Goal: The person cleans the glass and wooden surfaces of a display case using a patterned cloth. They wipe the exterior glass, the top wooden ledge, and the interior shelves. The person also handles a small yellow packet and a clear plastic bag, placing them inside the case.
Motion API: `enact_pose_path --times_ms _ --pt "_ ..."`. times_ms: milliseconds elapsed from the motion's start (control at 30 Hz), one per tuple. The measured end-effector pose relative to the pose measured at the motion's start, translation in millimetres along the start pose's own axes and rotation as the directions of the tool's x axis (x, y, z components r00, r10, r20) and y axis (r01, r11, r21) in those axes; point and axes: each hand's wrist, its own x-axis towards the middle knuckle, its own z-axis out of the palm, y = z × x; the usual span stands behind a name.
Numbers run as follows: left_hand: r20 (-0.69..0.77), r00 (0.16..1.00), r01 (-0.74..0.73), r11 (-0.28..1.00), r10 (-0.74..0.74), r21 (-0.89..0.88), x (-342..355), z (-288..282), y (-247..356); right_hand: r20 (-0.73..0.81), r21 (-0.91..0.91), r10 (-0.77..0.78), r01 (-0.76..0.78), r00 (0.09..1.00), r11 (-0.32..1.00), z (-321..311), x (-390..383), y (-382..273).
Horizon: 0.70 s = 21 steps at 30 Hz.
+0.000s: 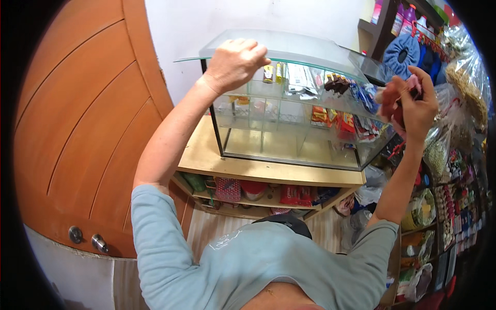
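Note:
My left hand [233, 61] is closed on the top glass panel [305, 47] of a display case, near its front left. My right hand [418, 103] holds a crumpled pink cloth [393, 101] beside the case's right end. The display case [222, 142] has a dark frame and glass shelves bearing small snack packets [320, 116], dark brown pieces [336, 82] and pale wrappers [299, 77], mostly toward the middle and right. It stands on a light wooden cabinet [268, 170].
An orange wooden door [72, 129] is at the left. The cabinet's lower shelves hold red packs [294, 194] and other goods. Dense hanging bags [454, 82], a round blue cushion [400, 54] and racks of products crowd the right. Bottles [405, 20] stand on an upper shelf.

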Motion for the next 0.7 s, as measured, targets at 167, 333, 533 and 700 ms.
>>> enact_pose_path --times_ms 167,333,533,700 --pt "0.088 0.994 0.064 0.998 -0.063 -0.005 1.0 -1.0 2.3 0.31 0.047 0.14 -0.163 0.94 0.986 11.2 -61.7 13.5" --pt "-0.147 0.989 0.033 0.997 -0.023 0.064 -9.1 -0.8 11.4 0.48 0.069 0.229 -0.296 0.847 0.953 69.0 -124.5 53.7" --pt "-0.164 0.983 0.069 0.992 -0.085 -0.103 -67.9 13.4 71.0 0.344 0.27 0.462 -0.557 0.818 0.785 128.2 -147.7 68.1" --pt "0.407 0.795 0.603 0.516 -0.449 -0.608 -109.7 38.2 147.7 0.752 0.514 0.293 -0.803 0.591 0.301 153.8 -174.7 22.1"
